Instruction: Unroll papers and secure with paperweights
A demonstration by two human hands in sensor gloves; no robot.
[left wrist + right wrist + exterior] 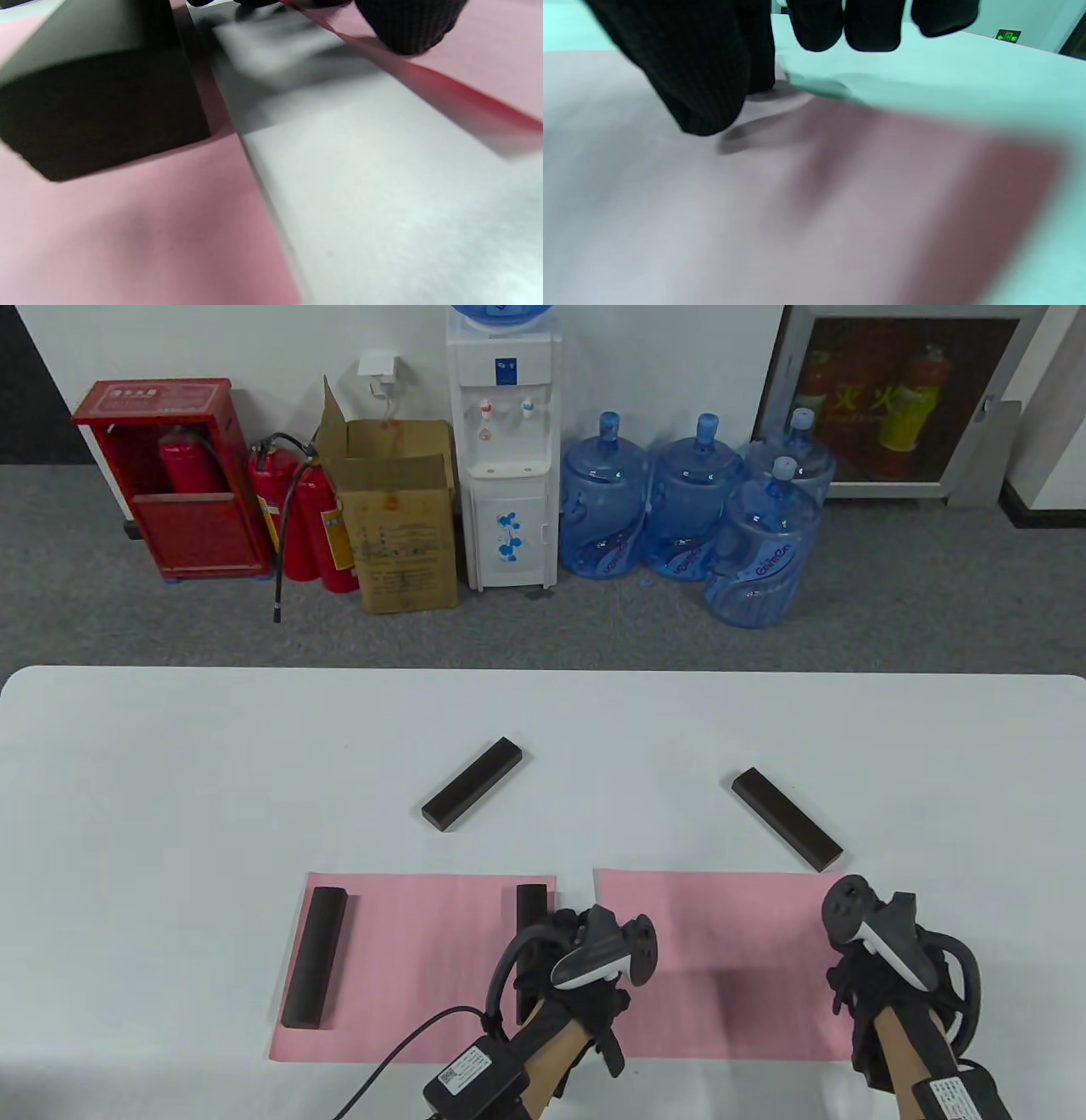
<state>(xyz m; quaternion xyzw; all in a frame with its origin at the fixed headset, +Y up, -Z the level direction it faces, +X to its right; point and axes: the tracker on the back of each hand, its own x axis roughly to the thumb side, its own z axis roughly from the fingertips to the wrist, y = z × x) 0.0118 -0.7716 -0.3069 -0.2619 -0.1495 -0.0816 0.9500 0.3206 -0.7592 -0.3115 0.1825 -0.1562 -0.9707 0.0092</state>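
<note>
Table view shows the left hand (585, 976) low over the gap between two pink sheets, its glove covering the left edge of the right pink paper (730, 967). Left wrist view has one black fingertip (409, 25) pressing that sheet's edge, which lifts slightly off the white counter (382, 212); whether the other fingers are curled or spread I cannot tell. Just beside this hand, a dark paperweight (530, 916) lies on the right end of the left pink paper (416, 976), partly hidden by the glove and tracker. Another paperweight (316, 957) lies along that sheet's left end.

The right hand (891, 984) rests at the right edge of the right pink paper. Right wrist view shows its fingers (700, 84) spread and reaching down, one tip touching the paper and the others hanging over the counter edge of the sheet; it grips nothing.

Farther back on the counter, apart from both sheets, lie two loose bars: one angled paperweight (472, 784) behind the left paper, and another (787, 819) whose near end comes close to the right paper's far corner.
</note>
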